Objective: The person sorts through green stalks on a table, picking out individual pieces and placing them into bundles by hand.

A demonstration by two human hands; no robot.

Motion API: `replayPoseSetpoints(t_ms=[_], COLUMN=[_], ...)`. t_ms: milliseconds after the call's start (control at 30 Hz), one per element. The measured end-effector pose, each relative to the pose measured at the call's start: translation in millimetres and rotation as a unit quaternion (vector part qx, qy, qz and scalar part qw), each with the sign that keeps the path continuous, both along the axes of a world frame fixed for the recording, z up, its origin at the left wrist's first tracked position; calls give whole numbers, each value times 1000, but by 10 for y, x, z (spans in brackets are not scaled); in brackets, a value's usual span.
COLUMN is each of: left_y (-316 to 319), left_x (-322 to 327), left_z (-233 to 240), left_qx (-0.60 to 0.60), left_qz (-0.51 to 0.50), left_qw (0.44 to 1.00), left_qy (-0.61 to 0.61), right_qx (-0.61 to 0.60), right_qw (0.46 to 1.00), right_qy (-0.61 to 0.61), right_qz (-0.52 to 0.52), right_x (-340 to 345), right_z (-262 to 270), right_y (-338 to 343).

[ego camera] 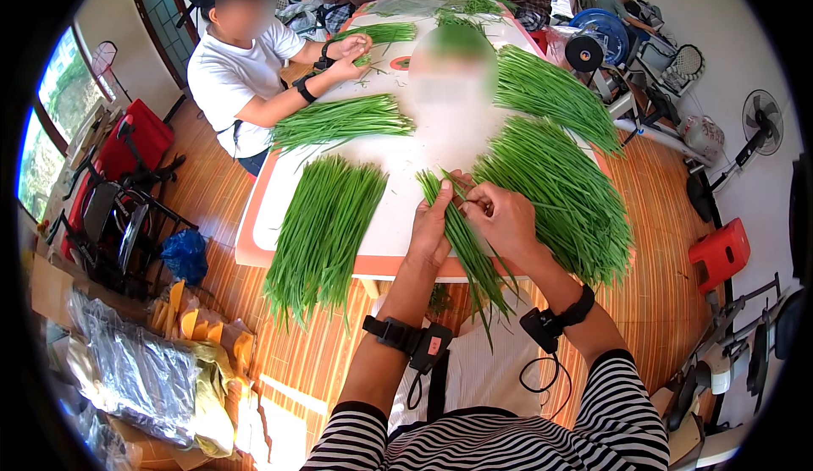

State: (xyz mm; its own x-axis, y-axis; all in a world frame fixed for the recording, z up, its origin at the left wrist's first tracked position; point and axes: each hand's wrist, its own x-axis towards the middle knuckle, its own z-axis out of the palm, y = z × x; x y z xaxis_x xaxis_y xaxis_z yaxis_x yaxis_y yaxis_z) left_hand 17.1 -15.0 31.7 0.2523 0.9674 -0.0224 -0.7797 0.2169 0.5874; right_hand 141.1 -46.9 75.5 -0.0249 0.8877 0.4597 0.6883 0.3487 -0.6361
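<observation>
My left hand (433,220) grips a small bundle of long green leafy stalks, probably garlic chives (469,242), with the thumb across its upper part. The leaf ends hang down past the table edge. My right hand (505,217) is beside the bundle, thumb and fingers pinching a thin green stalk at its right side. A large pile of the same stalks (552,198) lies just right of my right hand. To the left, a flat pile (327,230) overhangs the near edge of the white table with an orange border (387,266). Each wrist wears a black strapped device.
A co-worker in a white shirt (232,84) handles stalks at the left side, behind another pile (346,119). More stalks (549,93) lie farther right. Other people sit at the far end. A red stool (719,255) and exercise equipment stand right; boxes and plastic bags (140,357) lie lower left.
</observation>
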Motion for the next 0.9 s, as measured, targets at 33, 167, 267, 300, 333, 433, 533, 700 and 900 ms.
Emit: replayPoseSetpoints(t_ms=[33,167,267,300,333,433,533,700,900], left_y=[-6,-23,-74,-59,-34,-35,-52,-54,-47], left_x=[-9,-42,-14,-42,-80,-81,-79,-94,-58], left_z=[-3,-5,112,86,40,55,74,70,105], left_qx=[2,-22,-57,-46,-35,-36,-32,-32,-23], left_qz=[-6,2,6,-5,-16,-10,-16,-23,-29], left_qw=[1000,999,998,998,998,999,999,999,999], left_qy=[-9,-28,-37,-41,-45,-38,-26,-23,13], right_qx=[-3,33,9,1,16,-18,-9,-23,-74], right_qw=[1000,999,997,993,989,978,971,982,994], right_qy=[-2,5,-62,-95,-121,-194,-225,-161,-30], right_qz=[16,16,-53,-73,-81,-80,-76,-93,-76], right_x=[-30,1,343,411,449,445,453,498,488], right_z=[-3,176,163,155,125,67,-35,-81,78], right_y=[-22,-68,121,173,205,217,224,314,217])
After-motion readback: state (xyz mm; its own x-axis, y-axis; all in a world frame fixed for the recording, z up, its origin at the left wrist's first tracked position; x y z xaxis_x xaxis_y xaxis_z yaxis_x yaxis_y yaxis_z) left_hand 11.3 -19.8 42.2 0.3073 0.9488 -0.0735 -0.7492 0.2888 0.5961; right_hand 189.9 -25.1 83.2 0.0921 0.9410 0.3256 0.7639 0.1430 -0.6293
